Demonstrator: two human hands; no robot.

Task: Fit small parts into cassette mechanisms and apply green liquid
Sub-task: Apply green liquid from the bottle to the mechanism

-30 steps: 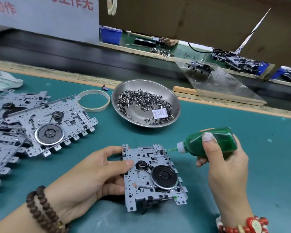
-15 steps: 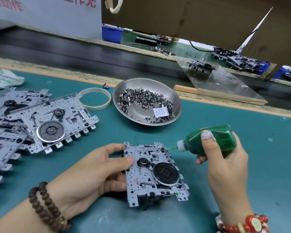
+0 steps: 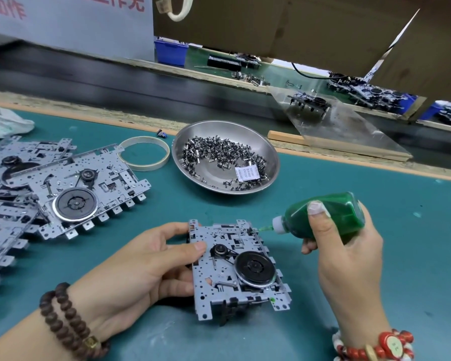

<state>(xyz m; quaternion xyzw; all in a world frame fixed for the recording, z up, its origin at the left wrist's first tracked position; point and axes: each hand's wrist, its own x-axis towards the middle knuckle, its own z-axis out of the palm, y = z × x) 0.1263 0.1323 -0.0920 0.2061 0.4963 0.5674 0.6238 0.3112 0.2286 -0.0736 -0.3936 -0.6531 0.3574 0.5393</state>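
On teal mat (image 3: 375, 295), steel bowl (image 3: 268, 155).

Left hand (image 3: 141, 267) grips mechanism (image 3: 235, 267); right hand (image 3: 349, 259) holds green bottle (image 3: 323, 217).

Teal bench (image 3: 375, 204). Silver-grey cassette mechanism (image 3: 235, 267) with a black wheel. Green liquid in a clear bottle (image 3: 323, 216), white cap. Shiny steel bowl (image 3: 190, 142). Cream tape ring (image 3: 144, 152).

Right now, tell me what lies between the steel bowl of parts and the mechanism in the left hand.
In the head view, only bare green mat lies between the steel bowl and the held mechanism. The green bottle sits off to the right.
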